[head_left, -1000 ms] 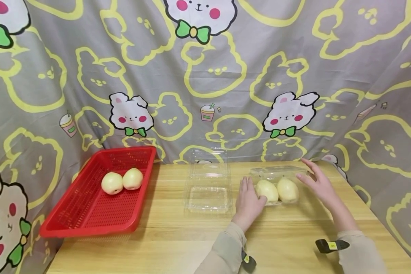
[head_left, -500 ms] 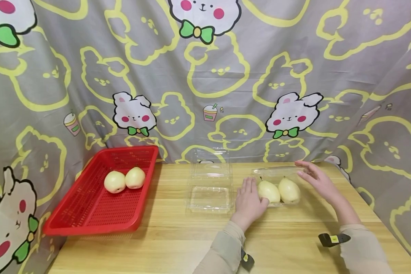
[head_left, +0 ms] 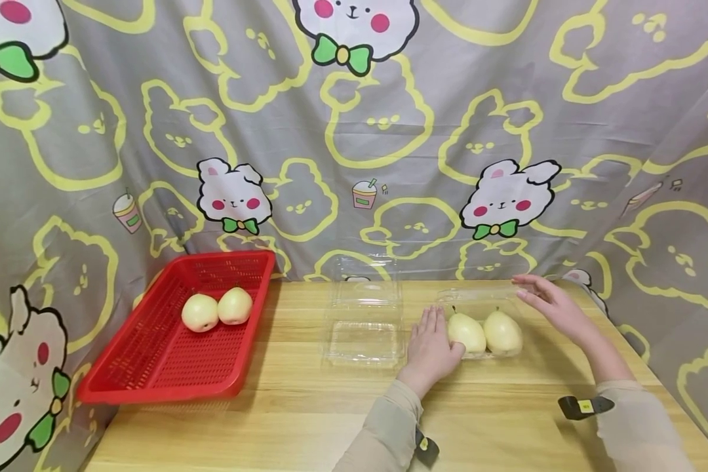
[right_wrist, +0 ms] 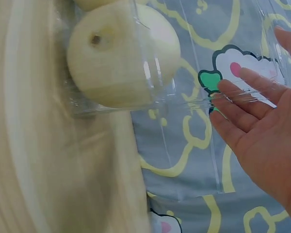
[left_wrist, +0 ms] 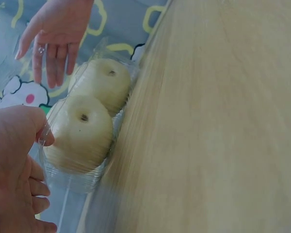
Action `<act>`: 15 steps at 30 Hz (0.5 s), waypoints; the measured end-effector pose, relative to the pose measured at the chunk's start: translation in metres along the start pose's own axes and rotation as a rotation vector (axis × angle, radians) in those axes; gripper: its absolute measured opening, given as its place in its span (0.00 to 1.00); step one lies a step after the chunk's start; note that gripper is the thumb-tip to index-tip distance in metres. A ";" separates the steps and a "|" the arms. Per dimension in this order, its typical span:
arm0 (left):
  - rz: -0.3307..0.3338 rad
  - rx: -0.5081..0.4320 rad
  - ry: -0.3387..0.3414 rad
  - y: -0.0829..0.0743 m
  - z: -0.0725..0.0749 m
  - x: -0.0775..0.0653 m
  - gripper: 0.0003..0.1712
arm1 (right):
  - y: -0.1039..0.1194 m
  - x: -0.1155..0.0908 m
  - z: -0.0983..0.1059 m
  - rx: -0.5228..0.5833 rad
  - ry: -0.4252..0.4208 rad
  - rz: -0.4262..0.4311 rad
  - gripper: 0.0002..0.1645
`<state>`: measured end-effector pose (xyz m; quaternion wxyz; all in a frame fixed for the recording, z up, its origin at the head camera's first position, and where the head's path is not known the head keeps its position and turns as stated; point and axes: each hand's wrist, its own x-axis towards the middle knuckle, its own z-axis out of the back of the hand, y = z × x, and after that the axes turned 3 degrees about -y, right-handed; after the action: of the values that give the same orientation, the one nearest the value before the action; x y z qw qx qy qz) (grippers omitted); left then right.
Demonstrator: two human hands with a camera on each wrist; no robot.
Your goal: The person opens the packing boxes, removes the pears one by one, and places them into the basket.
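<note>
Your left hand (head_left: 429,349) lies straight-fingered against the clear box (left_wrist: 73,181) of two pears (head_left: 503,333) on the counter (head_left: 283,419), your right hand (head_left: 551,308), uncurled, meets its lid (head_left: 474,295), so you're seemingly closing it and next need gentle, even downward pressure.

**Left hand (head_left: 432,351) and right hand (head_left: 557,311) flank a clear box (head_left: 488,356)**

Two pale pears (head_left: 467,333) side by side in the box. Left hand along its left wall, fingers straight, thumb by the nearer pear. Right hand at the back right corner, fingers extended toward the lid (head_left: 472,294); whether they touch is hard to read through clear plastic. Just left, a second clear container (head_left: 362,337), lid up. Farther left, a red basket (head_left: 174,383) with two more pears (head_left: 200,313). Wood-grain worktop (head_left: 259,426); grey patterned curtain (head_left: 295,105) behind.
</note>
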<state>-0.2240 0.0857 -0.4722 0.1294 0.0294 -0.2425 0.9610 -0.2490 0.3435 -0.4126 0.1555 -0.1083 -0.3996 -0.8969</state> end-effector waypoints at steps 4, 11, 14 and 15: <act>0.002 -0.015 0.000 0.001 -0.001 0.001 0.47 | 0.002 0.008 0.005 -0.035 0.040 -0.033 0.28; 0.011 -0.028 0.011 0.001 -0.002 0.000 0.47 | 0.003 0.026 0.015 -0.038 0.137 -0.089 0.33; 0.014 -0.031 0.016 0.001 -0.002 0.001 0.47 | 0.005 0.032 0.019 0.016 0.186 -0.117 0.35; 0.015 -0.034 0.015 0.001 -0.002 0.001 0.47 | 0.005 0.034 0.020 0.030 0.199 -0.126 0.36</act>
<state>-0.2251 0.0860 -0.4743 0.1247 0.0180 -0.2580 0.9579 -0.2769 0.3486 -0.3851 0.1394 0.0091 -0.4015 -0.9051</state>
